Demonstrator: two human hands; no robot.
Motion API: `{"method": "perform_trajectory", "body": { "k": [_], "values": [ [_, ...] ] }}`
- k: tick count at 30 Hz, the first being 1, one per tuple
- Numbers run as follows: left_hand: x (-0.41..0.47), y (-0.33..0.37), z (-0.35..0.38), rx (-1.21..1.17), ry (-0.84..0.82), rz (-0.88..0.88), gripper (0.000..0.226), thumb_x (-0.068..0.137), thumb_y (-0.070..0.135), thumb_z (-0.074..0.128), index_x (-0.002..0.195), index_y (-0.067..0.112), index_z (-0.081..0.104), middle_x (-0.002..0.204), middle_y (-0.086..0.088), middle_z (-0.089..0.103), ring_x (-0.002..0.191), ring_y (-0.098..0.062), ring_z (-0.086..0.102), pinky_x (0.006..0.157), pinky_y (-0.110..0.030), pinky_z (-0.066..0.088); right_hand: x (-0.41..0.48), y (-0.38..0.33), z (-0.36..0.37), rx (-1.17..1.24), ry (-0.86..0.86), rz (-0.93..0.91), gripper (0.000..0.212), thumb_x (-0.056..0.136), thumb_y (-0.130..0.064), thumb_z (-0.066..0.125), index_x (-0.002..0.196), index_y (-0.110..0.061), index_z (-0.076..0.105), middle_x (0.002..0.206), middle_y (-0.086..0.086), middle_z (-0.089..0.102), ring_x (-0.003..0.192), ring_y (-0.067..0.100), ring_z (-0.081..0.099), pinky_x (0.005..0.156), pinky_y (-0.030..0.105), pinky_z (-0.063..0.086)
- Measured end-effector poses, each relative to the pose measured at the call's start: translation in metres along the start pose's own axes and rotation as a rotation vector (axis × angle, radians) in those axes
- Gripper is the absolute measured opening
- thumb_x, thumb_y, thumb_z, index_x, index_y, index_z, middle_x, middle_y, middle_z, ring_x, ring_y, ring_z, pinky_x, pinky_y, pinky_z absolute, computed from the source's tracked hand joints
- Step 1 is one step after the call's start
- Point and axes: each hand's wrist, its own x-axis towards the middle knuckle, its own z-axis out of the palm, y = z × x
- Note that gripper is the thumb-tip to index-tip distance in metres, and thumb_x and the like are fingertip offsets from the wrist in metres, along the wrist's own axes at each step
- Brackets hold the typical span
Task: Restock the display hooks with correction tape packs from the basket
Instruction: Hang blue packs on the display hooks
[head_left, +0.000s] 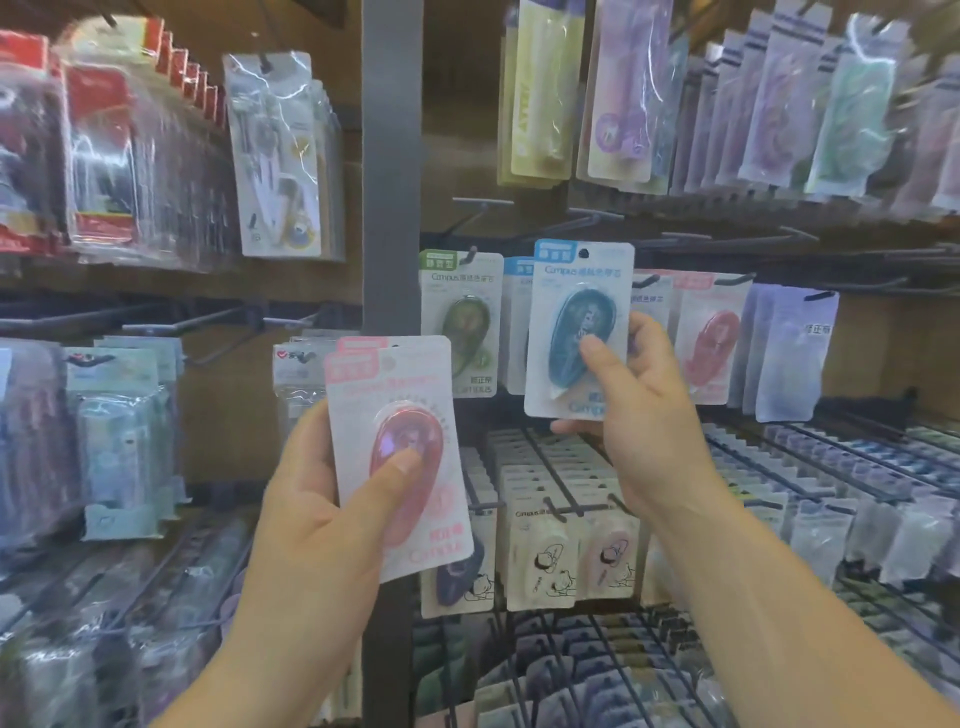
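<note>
- Fingers first: the right hand (631, 395) pinches a blue-headed carded correction tape pack (576, 327), thumb pressed on the blue blister, other fingers behind the card; the left hand (332, 499) clamps a small stack of pink-headed carded correction tape packs (395, 447), thumb on the red blister.
- Biggest thing in view: the dark wire display rack (779, 244), rows of black hooks with packs hanging in several tiers.
- On the middle tier, a green-headed pack (462, 322) hangs to the left, a pink-headed hanging pack (709, 338) to the right, and between them a blue-headed hanging pack (517, 322) shows just behind the held blue card.
- Key relation, as I read it: the held blue pack stands upright, long axis vertical, punched hole at the top, directly in front of the blue column. The hook it needs is hidden behind the card, so the right hand is plainly the nearer one.
- Pink stack waits lower and to the left, tilted slightly, well apart from the pink column.
- No basket in view.
</note>
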Motion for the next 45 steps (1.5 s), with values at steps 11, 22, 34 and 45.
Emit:
{"method": "perform_trajectory", "body": {
  "k": [11, 22, 34, 45],
  "values": [
    [0.005, -0.005, -0.007, 0.007, 0.007, -0.024, 0.038, 0.089, 0.018, 0.071, 0.120, 0.040, 0.073, 0.116, 0.002, 0.078, 0.102, -0.018, 0.077, 0.065, -0.025, 0.061, 0.028, 0.015, -0.011, -0.239, 0.075, 0.102, 0.020, 0.101, -0.039, 0.063, 0.111, -0.023, 0.069, 0.105, -0.004, 0.073, 0.090, 0.020, 0.072, 0.052, 0.026, 0.055],
    [-0.001, 0.001, -0.004, -0.004, -0.026, -0.002, 0.034, 0.076, 0.024, 0.072, 0.099, 0.048, 0.079, 0.108, 0.001, 0.080, 0.090, -0.013, 0.078, 0.060, -0.023, 0.060, 0.050, 0.032, -0.002, -0.567, 0.135, 0.030, 0.029, 0.090, -0.050, 0.070, 0.084, -0.022, 0.065, 0.083, -0.005, 0.072, 0.067, 0.021, 0.075, 0.065, 0.049, 0.063],
    [0.004, -0.009, 0.031, -0.060, -0.090, 0.015, 0.044, 0.068, 0.022, 0.084, 0.108, 0.038, 0.075, 0.109, -0.002, 0.081, 0.096, -0.019, 0.079, 0.070, -0.027, 0.063, -0.040, 0.011, -0.049, -0.349, -0.001, -0.005, 0.031, 0.079, -0.048, 0.075, 0.102, -0.027, 0.071, 0.086, -0.002, 0.075, 0.071, 0.016, 0.073, 0.064, 0.036, 0.060],
    [0.012, -0.040, 0.134, -0.092, -0.172, -0.107, 0.046, 0.078, 0.032, 0.087, 0.119, 0.028, 0.069, 0.114, -0.005, 0.080, 0.101, -0.026, 0.079, 0.078, -0.040, 0.066, -0.041, -0.003, -0.100, -0.227, -0.184, -0.031, 0.026, 0.075, -0.031, 0.088, 0.096, -0.029, 0.073, 0.090, 0.000, 0.077, 0.078, 0.032, 0.072, 0.070, 0.046, 0.061]
  ]
}}
